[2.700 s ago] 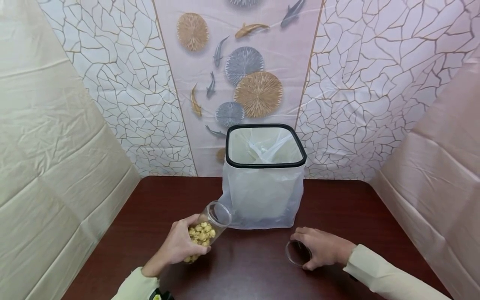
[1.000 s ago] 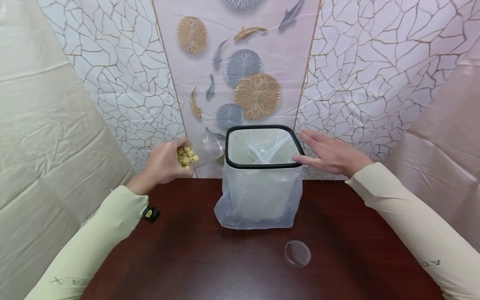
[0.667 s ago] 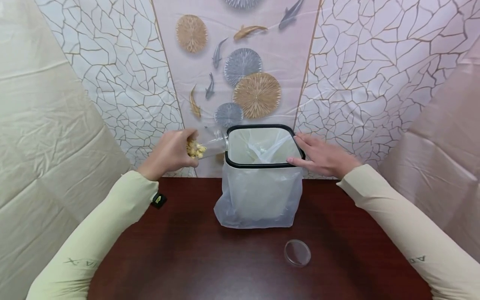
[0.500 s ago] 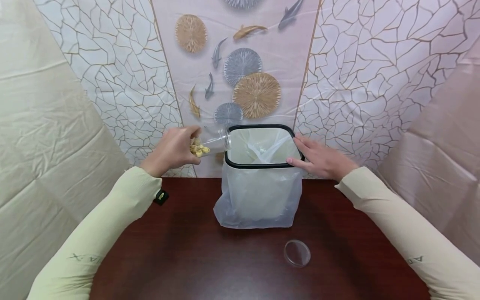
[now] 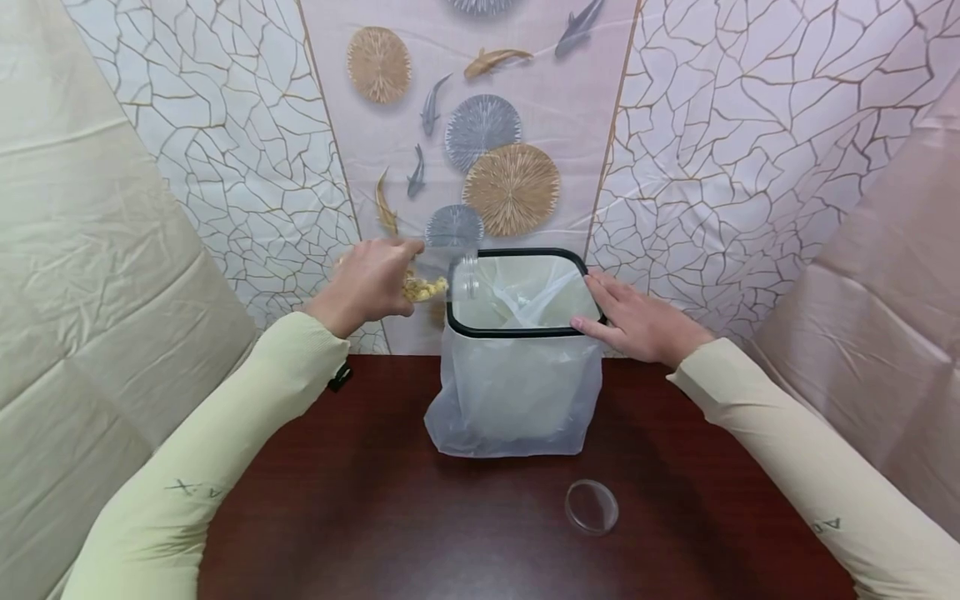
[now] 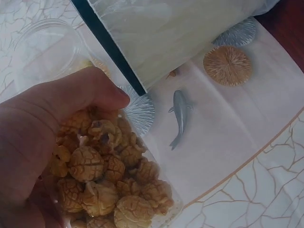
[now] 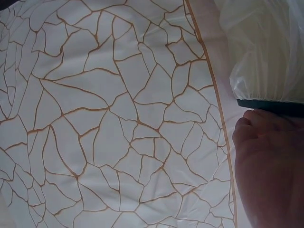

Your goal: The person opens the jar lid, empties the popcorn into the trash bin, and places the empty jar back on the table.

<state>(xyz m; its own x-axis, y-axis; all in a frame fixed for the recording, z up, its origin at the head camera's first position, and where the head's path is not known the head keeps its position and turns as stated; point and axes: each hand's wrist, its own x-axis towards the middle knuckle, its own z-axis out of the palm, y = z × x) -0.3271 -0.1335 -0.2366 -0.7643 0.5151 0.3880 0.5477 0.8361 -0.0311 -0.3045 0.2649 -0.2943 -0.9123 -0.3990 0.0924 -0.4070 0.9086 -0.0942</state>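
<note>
My left hand [image 5: 371, 279] grips a clear plastic jar [image 5: 463, 279] lying nearly on its side in the air. Its open mouth overlaps the left rim of a white trash bin [image 5: 517, 332] with a black rim ring. Round caramel popcorn [image 6: 99, 171] fills the jar's bottom half in the left wrist view; some has slid toward the mouth. My right hand [image 5: 637, 317] rests on the bin's right rim, thumb at the front corner and fingers extended along the side. A thin white liner bag [image 5: 517, 392] hangs over the bin's outside.
A clear round lid [image 5: 592, 507] lies on the dark red table [image 5: 480, 533], in front of the bin. A patterned cloth backdrop [image 5: 690, 167] stands behind, with beige cloth at both sides.
My left hand has lifted the jar from near the table and moved it right over the bin's rim, tipping it. My right hand has let go of the lid and come to the rim.
</note>
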